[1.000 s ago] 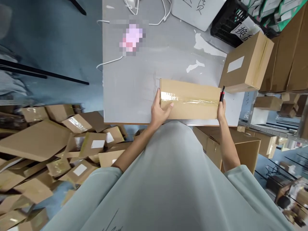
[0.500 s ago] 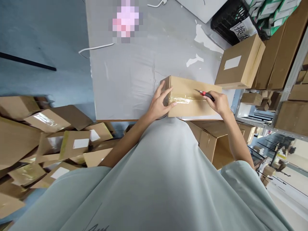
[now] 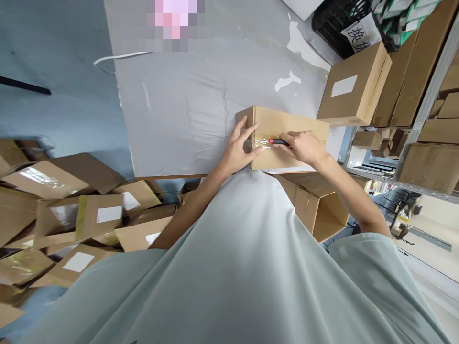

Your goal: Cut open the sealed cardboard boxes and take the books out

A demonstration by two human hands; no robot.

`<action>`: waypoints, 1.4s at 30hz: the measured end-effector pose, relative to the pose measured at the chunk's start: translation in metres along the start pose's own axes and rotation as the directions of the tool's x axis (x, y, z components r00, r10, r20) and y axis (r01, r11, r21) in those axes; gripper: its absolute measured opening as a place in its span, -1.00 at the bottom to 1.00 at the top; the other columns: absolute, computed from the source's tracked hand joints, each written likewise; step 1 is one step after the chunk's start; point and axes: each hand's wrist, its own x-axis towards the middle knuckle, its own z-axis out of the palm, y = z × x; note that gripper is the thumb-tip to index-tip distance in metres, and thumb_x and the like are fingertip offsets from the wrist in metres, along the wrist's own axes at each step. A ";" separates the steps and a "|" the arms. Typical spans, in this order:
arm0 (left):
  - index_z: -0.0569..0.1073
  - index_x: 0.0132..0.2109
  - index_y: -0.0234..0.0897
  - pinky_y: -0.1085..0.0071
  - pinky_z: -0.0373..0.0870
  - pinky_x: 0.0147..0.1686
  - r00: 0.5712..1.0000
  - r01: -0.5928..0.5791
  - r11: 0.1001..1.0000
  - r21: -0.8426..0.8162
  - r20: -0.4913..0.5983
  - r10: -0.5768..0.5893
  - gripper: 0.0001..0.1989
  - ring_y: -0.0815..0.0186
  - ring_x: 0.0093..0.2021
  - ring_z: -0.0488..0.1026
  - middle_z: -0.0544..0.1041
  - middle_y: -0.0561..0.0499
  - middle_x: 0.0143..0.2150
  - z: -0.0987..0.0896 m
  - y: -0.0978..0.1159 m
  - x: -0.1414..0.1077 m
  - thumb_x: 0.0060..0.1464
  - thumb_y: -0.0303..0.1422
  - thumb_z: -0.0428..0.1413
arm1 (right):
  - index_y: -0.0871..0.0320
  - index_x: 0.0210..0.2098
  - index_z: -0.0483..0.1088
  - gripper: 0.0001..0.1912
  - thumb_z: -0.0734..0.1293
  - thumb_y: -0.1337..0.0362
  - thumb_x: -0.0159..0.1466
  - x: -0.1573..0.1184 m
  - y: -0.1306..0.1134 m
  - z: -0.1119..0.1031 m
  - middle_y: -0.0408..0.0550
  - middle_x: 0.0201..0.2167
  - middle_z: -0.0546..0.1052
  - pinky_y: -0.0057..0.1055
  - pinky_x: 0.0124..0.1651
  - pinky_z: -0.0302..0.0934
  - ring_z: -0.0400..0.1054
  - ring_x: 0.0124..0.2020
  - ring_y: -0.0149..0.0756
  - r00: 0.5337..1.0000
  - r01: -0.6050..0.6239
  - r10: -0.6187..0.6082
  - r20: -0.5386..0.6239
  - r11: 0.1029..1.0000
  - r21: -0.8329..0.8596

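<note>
while a pile of cartons (image 3: 98,215) fills the far left and a cord (image 3: 122,57) loops past the left edge of the desk (image 3: 165,114), the box (image 3: 290,122) lies at the desk's near edge, taped face up. the left hand (image 3: 238,149) is at the box's left end, fingers spread, some against the end wall, forefinger and thumb over the top edge; a brace like that should stop the box sliding. its thumb is close to the tape (image 3: 260,143), nearly in line with the red tip of the cutter (image 3: 279,142), so shifting it lower would be wiser. whether a blade is out is too small to tell; if so, a shallow angle along the seam should spare whatever may be inside. the right hand (image 3: 304,145) is curled round the cutter's dark handle, low over the top face; light, even strokes drawn away from the left hand would be safest. farther right are an open carton (image 3: 332,215) below the desk, a black crate (image 3: 332,31) and a labelled box (image 3: 358,93).
</note>
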 end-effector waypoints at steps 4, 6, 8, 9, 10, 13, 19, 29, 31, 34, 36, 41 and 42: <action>0.37 0.59 0.03 -0.16 0.12 0.67 1.000 0.019 1.000 -0.008 -0.008 -0.019 -0.05 -0.18 0.70 0.13 0.10 -0.16 0.74 0.001 0.002 0.000 0.25 0.35 0.27 | 0.15 0.17 0.56 -0.36 0.02 -0.13 0.70 0.001 -0.001 0.000 0.19 -0.08 0.74 -0.26 -0.24 -0.02 0.58 -0.18 0.02 1.000 -0.003 0.003 0.009 1.000 0.001; 0.36 0.60 0.04 -0.16 0.12 0.67 1.000 0.011 1.000 -0.001 -0.008 -0.011 -0.07 -0.19 0.70 0.13 0.10 -0.16 0.74 0.002 0.001 0.000 0.27 0.34 0.26 | 0.15 0.17 0.57 -0.36 0.03 -0.13 0.70 0.002 -0.001 0.000 0.19 -0.08 0.74 -0.26 -0.23 -0.01 0.58 -0.18 0.02 1.000 -0.007 0.007 0.016 1.000 -0.002; 0.35 0.60 0.05 -0.15 0.12 0.67 1.000 0.000 1.000 0.001 -0.010 0.000 -0.08 -0.18 0.70 0.13 0.09 -0.15 0.74 0.002 0.001 -0.001 0.28 0.33 0.24 | 0.15 0.18 0.57 -0.37 0.03 -0.12 0.70 0.003 -0.001 0.000 0.19 -0.08 0.74 -0.26 -0.23 -0.02 0.58 -0.18 0.02 0.999 -0.013 0.014 0.029 1.000 -0.013; 0.34 0.61 0.05 -0.14 0.12 0.67 1.000 -0.005 1.000 -0.001 -0.012 0.005 -0.08 -0.18 0.70 0.12 0.09 -0.14 0.74 0.002 0.000 -0.001 0.29 0.33 0.24 | 0.15 0.19 0.57 -0.37 0.04 -0.11 0.70 0.003 -0.002 -0.001 0.19 -0.08 0.74 -0.26 -0.24 -0.03 0.58 -0.18 0.02 0.999 -0.015 0.016 0.037 1.000 -0.020; 0.34 0.61 0.06 -0.14 0.12 0.67 1.000 -0.008 1.000 -0.003 -0.014 0.008 -0.08 -0.18 0.70 0.12 0.09 -0.14 0.74 0.003 0.000 -0.001 0.30 0.34 0.23 | 0.16 0.19 0.57 -0.38 0.04 -0.11 0.70 0.004 -0.002 -0.002 0.19 -0.08 0.75 -0.26 -0.24 -0.04 0.58 -0.18 0.03 0.999 -0.018 0.019 0.044 0.999 -0.028; 0.33 0.61 0.07 -0.13 0.13 0.67 1.000 -0.015 1.000 0.002 -0.017 0.015 -0.09 -0.18 0.70 0.13 0.09 -0.13 0.74 0.003 -0.001 0.000 0.30 0.34 0.22 | 0.17 0.19 0.56 -0.38 0.04 -0.11 0.71 0.004 -0.005 -0.004 0.21 -0.08 0.75 -0.26 -0.24 -0.04 0.59 -0.17 0.04 0.998 -0.024 0.026 0.051 0.999 -0.046; 0.34 0.61 0.04 -0.12 0.15 0.66 1.000 0.005 1.000 0.000 -0.010 -0.005 -0.03 -0.18 0.71 0.12 0.10 -0.16 0.74 0.002 -0.001 0.000 0.26 0.39 0.22 | 0.18 0.17 0.57 -0.37 0.04 -0.10 0.70 0.004 -0.014 -0.012 0.26 -0.09 0.75 -0.25 -0.18 0.06 0.61 -0.15 0.08 0.997 -0.023 0.027 0.066 0.997 -0.068; 0.37 0.59 0.01 -0.18 0.12 0.66 0.998 0.055 0.998 0.007 0.007 -0.055 -0.01 -0.23 0.71 0.10 0.12 -0.20 0.73 -0.006 0.004 0.001 0.21 0.39 0.27 | 0.20 0.18 0.61 -0.50 0.08 0.14 0.69 0.006 -0.026 -0.027 0.36 -0.13 0.74 -0.13 -0.09 0.23 0.64 -0.07 0.20 0.999 -0.002 0.004 0.034 0.998 -0.064; 0.36 0.59 0.02 -0.18 0.15 0.65 0.998 0.060 0.998 0.021 0.006 -0.060 -0.01 -0.21 0.71 0.10 0.13 -0.20 0.73 -0.007 0.004 0.001 0.22 0.39 0.26 | 0.19 0.16 0.62 -0.53 0.10 0.19 0.68 0.004 -0.024 -0.026 0.35 -0.13 0.74 -0.15 -0.10 0.24 0.64 -0.06 0.19 1.000 -0.003 0.003 0.018 0.999 -0.052; 0.34 0.61 0.01 -0.16 0.23 0.62 0.998 0.069 0.996 0.055 0.004 -0.069 0.01 -0.20 0.71 0.10 0.14 -0.23 0.72 -0.008 0.003 0.000 0.22 0.39 0.25 | 0.19 0.15 0.63 -0.52 0.07 0.30 0.65 0.000 -0.017 -0.020 0.32 -0.16 0.74 -0.17 -0.14 0.24 0.64 -0.08 0.14 1.000 0.015 -0.015 0.000 0.998 -0.061; 0.33 0.62 -0.01 -0.15 0.31 0.58 0.997 0.078 0.994 0.074 0.004 -0.078 0.01 -0.19 0.71 0.11 0.15 -0.24 0.72 -0.009 0.004 -0.001 0.23 0.40 0.24 | 0.21 0.13 0.64 -0.47 0.04 0.39 0.60 -0.001 -0.008 -0.010 0.34 -0.17 0.74 -0.16 -0.15 0.25 0.63 -0.10 0.13 0.999 0.028 -0.029 -0.016 0.997 -0.072; 0.30 0.63 0.02 -0.11 0.48 0.48 0.993 0.118 0.988 0.095 -0.016 -0.117 0.01 -0.19 0.67 0.21 0.20 -0.23 0.70 -0.011 0.009 -0.003 0.24 0.39 0.24 | 0.16 -0.03 0.71 -0.46 0.07 0.28 0.61 -0.011 0.049 0.034 0.34 -0.27 0.72 -0.09 -0.16 0.25 0.60 -0.16 0.17 0.996 0.005 -0.008 -0.088 0.999 -0.033; 0.30 0.63 0.04 -0.10 0.49 0.48 0.991 0.131 0.987 0.089 -0.024 -0.129 0.02 -0.18 0.66 0.24 0.22 -0.22 0.69 -0.011 0.010 -0.002 0.23 0.39 0.24 | 0.14 -0.08 0.72 -0.46 0.09 0.21 0.62 -0.017 0.068 0.045 0.34 -0.29 0.71 -0.08 -0.16 0.24 0.60 -0.17 0.17 0.995 -0.019 0.017 -0.098 1.000 -0.015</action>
